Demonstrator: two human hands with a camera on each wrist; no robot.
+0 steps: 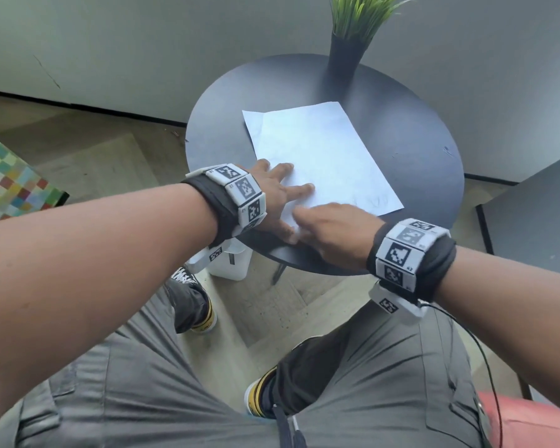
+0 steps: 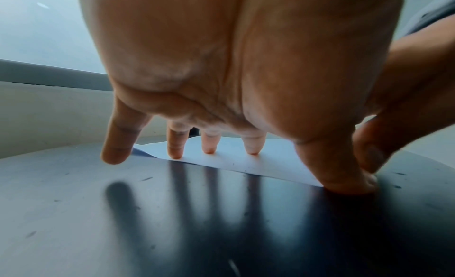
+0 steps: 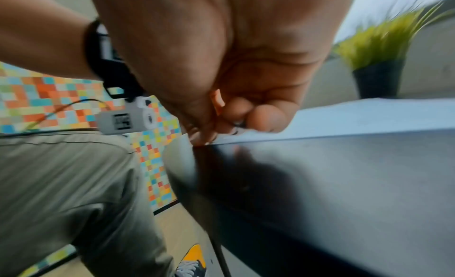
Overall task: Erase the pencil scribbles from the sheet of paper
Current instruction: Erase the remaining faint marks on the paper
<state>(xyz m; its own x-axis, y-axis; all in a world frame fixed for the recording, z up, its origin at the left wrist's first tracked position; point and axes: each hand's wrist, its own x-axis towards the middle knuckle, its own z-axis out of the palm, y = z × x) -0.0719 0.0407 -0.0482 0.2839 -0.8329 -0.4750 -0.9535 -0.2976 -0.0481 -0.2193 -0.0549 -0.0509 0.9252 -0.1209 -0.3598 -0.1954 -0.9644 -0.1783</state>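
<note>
While flanked far left of the sheet of paper [image 1: 320, 150] by a checkered multicoloured surface [image 1: 10, 179], pins the sheet's left edge to the round dark desk [image 1: 417, 130] with the left grip [image 1: 272, 185]. Spreads that grip flat and apart, fingers straight. Seen from the left wrist, plants the little finger [image 2: 118, 145] on bare desk just left of the sheet, three fingertips on the paper itself, and the thumb at the sheet's near left corner.

Lays the sheet flat, roughly mid-desk, with its long side angled away and to the left, and its near right corner close to the desk's rim.

Bunches the right grip [image 1: 333, 227] at the sheet's near edge, just right of the left thumb and touching the paper. Curls its fingers [image 3: 265, 115] tightly against the thumb, as the right wrist view shows. Cannot tell whether anything sits clamped between them: too blurred there.

Leaves faint pencil scribbles [image 1: 375, 200] on the sheet's near right corner, right of the right grip and apart from it.

Shows, beyond the sheet's far right corner, a green grassy plant [image 1: 353, 37] upright in a dark pot on the desk.
</note>
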